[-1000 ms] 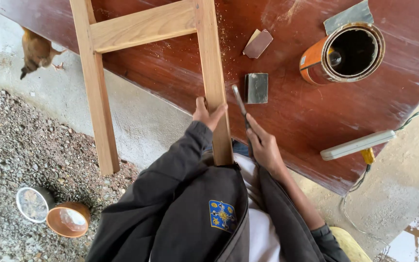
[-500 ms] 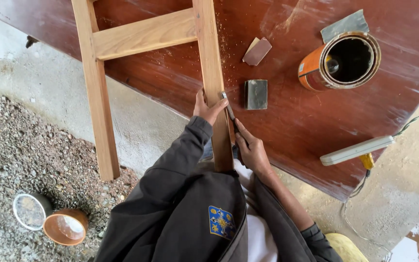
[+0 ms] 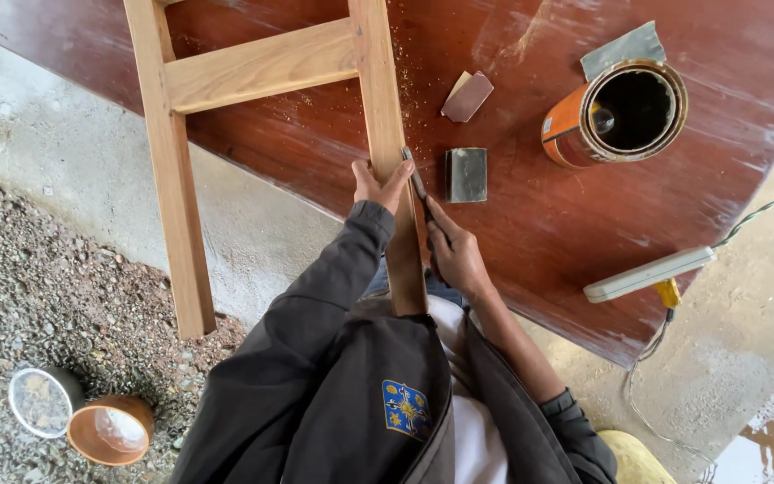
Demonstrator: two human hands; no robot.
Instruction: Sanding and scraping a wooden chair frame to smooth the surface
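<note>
A pale wooden frame (image 3: pixel 262 67) of two long legs and a crossbar lies over the edge of a dark red table (image 3: pixel 530 206). My left hand (image 3: pixel 378 186) grips the right leg (image 3: pixel 382 108) of the frame from the left side. My right hand (image 3: pixel 454 255) holds a thin metal scraper blade (image 3: pixel 416 184), whose tip rests against the right edge of that same leg. The leg's near end presses against my body.
A grey sanding block (image 3: pixel 466 174) and a brown sandpaper piece (image 3: pixel 467 96) lie right of the leg. An open orange can (image 3: pixel 615 112) lies on its side beyond them. A white power strip (image 3: pixel 647 273) hangs at the table edge. Two bowls (image 3: pixel 82 417) sit on gravel.
My right hand moved the blade from off the leg's right side up against the leg's right edge. A chicken at the left edge has left the view.
</note>
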